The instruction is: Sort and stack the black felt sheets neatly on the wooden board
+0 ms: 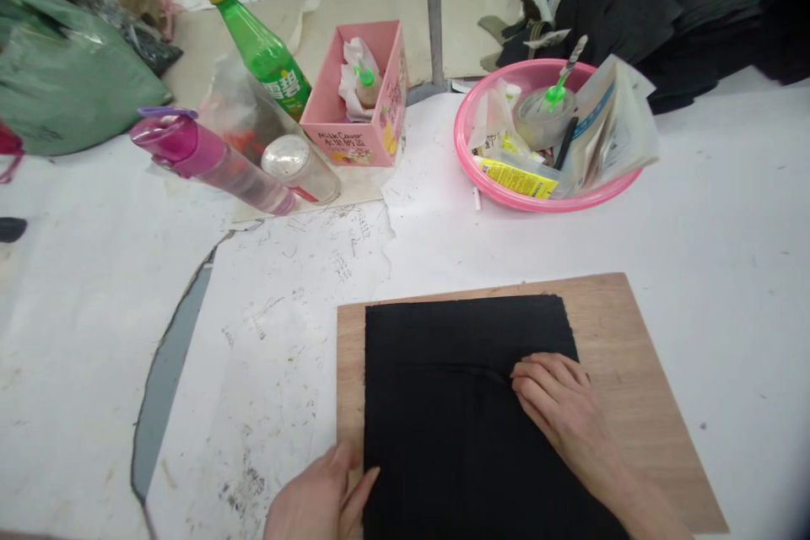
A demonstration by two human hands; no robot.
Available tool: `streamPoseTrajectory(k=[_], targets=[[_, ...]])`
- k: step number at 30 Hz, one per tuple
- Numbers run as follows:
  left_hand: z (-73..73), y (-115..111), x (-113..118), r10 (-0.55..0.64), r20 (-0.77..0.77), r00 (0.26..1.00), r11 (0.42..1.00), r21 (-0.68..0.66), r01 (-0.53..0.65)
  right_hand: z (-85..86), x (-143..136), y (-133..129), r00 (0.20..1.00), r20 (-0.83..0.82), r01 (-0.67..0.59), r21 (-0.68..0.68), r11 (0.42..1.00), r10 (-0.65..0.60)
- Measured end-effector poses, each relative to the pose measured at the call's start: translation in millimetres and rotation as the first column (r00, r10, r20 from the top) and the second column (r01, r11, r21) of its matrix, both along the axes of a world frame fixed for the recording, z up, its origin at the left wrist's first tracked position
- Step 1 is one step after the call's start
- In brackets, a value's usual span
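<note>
A black cloth [456, 439] lies on a light wooden board [639, 405], its lower part running out of view. My right hand [563, 405] is on the cloth's right side, fingers bent and tips pressed together on a raised crease that runs leftward from them. At the cloth's left edge is my left hand [320, 494], slightly blurred. Its thumb tip touches the edge, and a gap shows between thumb and forefinger; the other fingers are hidden.
Beyond the board stands a pink basin [537, 204] with a brush, a jar and packets. To its left are a pink box [354, 143], a lidded jar [300, 169], a pink water bottle [215, 164] and a green bottle [259, 46]. Dark fabric [645, 8] is piled at back right.
</note>
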State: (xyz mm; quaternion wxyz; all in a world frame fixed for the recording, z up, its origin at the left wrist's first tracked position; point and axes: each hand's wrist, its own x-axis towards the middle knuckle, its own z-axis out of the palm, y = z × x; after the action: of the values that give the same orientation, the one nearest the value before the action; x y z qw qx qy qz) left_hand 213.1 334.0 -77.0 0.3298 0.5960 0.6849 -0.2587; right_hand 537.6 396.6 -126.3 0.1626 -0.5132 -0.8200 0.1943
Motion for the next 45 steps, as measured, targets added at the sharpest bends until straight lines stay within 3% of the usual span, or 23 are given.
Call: streamPoseTrajectory(k=[1,3,5,8,10,15,18,21,25,28,33,37,40,42,45], targets=[[0.2,10.9,8.1,-0.032,0.040,0.999,0.990,0.140,0.026,-1.0,0.3,-1.0,1.000,-0.001,0.001,0.003,1.000,-0.001],[-2.1,34.8,31.2,-0.151,0.194,0.969,0.912,0.405,0.062,-4.0,1.5,-3.6,1.000,-0.009,0.001,0.024,1.000,-0.001],[-6.8,58.8,60.0,-0.339,0.299,0.892,0.825,0.551,0.129,-8.2,3.4,-6.5,1.000,-0.017,-0.004,0.041,0.999,0.005],[-13.7,87.6,101.3,-0.560,0.361,0.745,0.742,0.619,0.257,-15.1,6.7,-10.4,0.999,-0.030,-0.016,0.061,0.998,0.018],[-17.3,98.3,121.4,-0.632,0.363,0.685,0.712,0.622,0.327,-18.4,8.3,-12.0,0.999,-0.041,-0.016,0.088,0.996,0.020],[-21.9,99.5,134.1,-0.644,0.320,0.694,0.718,0.565,0.406,-18.4,8.0,-12.6,0.997,-0.080,0.009,0.134,0.991,0.001],[-16.9,91.6,114.6,-0.533,0.300,0.791,0.805,0.467,0.365,-17.1,7.7,-11.7,0.995,-0.095,0.030,0.125,0.992,-0.018],[-7.6,82.6,78.5,-0.339,0.251,0.907,0.909,0.336,0.246,-18.5,9.3,-11.6,0.996,-0.083,0.024,0.131,0.991,-0.013],[-4.4,70.5,29.3,-0.078,0.299,0.951,0.964,0.265,-0.004,-19.9,11.9,-11.5,1.000,-0.030,0.004,0.111,0.994,-0.001],[-12.6,60.7,10.2,0.164,0.480,0.862,0.953,0.149,-0.264,-16.6,12.2,-8.3,0.999,0.016,-0.039,0.093,0.995,0.037],[-31.4,43.8,6.4,0.460,0.655,0.599,0.829,-0.076,-0.554,-10.3,11.6,2.2,0.996,0.048,-0.071,0.031,0.997,0.070],[-40.1,27.5,5.9,0.540,0.686,0.488,0.775,-0.178,-0.606,-11.6,20.4,6.3,0.993,0.118,0.023,-0.020,1.000,-0.020],[-43.4,10.7,3.9,0.594,0.684,0.424,0.748,-0.275,-0.604,-16.1,36.6,3.4,0.987,0.055,0.152,-0.084,0.985,-0.148],[-44.0,-0.3,3.1,0.624,0.694,0.360,0.723,-0.337,-0.603,-19.6,50.5,-1.2,0.961,-0.048,0.262,-0.158,0.952,-0.272],[-41.4,-11.5,3.8,0.687,0.684,0.246,0.662,-0.449,-0.601,-22.8,69.9,-11.5,0.898,-0.165,0.314,-0.409,0.857,-0.408]])
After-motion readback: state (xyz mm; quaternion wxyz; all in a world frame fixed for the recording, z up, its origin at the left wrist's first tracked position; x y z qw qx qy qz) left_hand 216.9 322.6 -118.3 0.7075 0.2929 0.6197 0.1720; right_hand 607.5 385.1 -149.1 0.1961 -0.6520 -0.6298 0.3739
